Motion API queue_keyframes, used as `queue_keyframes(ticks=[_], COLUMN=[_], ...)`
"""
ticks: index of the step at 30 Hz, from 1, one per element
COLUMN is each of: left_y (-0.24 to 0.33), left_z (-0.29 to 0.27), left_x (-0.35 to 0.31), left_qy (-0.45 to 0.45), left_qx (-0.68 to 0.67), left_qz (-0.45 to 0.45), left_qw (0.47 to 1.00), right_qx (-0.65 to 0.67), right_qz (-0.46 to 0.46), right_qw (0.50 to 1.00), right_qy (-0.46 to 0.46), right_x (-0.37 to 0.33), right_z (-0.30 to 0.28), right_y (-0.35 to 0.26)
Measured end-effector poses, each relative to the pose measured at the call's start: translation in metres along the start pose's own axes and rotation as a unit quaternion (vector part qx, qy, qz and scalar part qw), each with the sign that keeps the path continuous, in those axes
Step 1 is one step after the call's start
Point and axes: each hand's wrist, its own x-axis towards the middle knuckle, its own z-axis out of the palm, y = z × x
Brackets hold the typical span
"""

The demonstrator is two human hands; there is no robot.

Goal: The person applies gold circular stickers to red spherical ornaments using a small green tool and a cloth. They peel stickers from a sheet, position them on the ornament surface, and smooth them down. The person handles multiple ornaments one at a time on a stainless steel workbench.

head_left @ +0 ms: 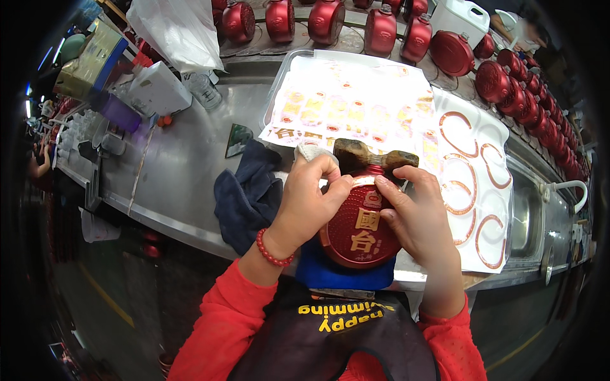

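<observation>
From my end, I see the red bottle [365,221] lying tilted on a blue pad [343,277] at the table's [181,171] near edge, its neck pointing away from the wearer, against a dark wooden block [353,153]. My view has both hands at its shoulders. The left hand [310,195] pinches a shiny copper strip [364,181] between thumb and forefinger; the right hand [416,213] sets its thumb on the strip just across from it, the other fingers curled by the bottle's edge, and I cannot tell whether they grip.

Just beyond the left knuckles I make out a white cloth [315,152], and a dark cloth [248,197] lies to the left. Past the block I see a tray [273,101] of gold labels [356,109]; to its right, copper rings [471,135] lie on a white sheet [481,143]. More red bottles [325,24] line the far side.
</observation>
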Motion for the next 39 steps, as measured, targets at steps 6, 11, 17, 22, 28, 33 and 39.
queue_keyframes(ticks=[6, 11, 17, 22, 28, 33, 39], left_y=[-0.008, -0.015, -0.021, -0.031, -0.036, -0.034, -0.033], left_z=[-0.012, -0.005, -0.009, -0.009, -0.010, -0.015, -0.008], left_x=[-0.010, -0.015, -0.026, -0.044, -0.060, -0.065, -0.051], left_qy=[-0.116, -0.106, -0.117, -0.133, -0.154, -0.162, -0.082], left_qx=[-0.258, -0.280, -0.376, -0.435, -0.429, -0.448, -0.498], left_qz=[-0.218, -0.187, -0.204, -0.167, -0.148, -0.153, -0.200], left_qw=[0.934, 0.936, 0.896, 0.875, 0.878, 0.866, 0.840], right_qx=[0.008, -0.005, -0.007, 0.006, 0.025, 0.024, 0.035], right_qz=[0.021, 0.005, 0.001, 0.001, 0.009, 0.015, 0.025], right_qw=[1.000, 1.000, 1.000, 1.000, 1.000, 1.000, 0.999], right_qy=[-0.010, -0.010, -0.007, 0.003, 0.006, 0.012, 0.011], right_x=[0.001, 0.004, 0.004, 0.004, 0.002, 0.000, -0.001], right_z=[0.002, 0.003, 0.003, 0.005, 0.007, 0.009, 0.010], right_y=[-0.002, -0.003, -0.003, -0.003, -0.003, -0.003, -0.002])
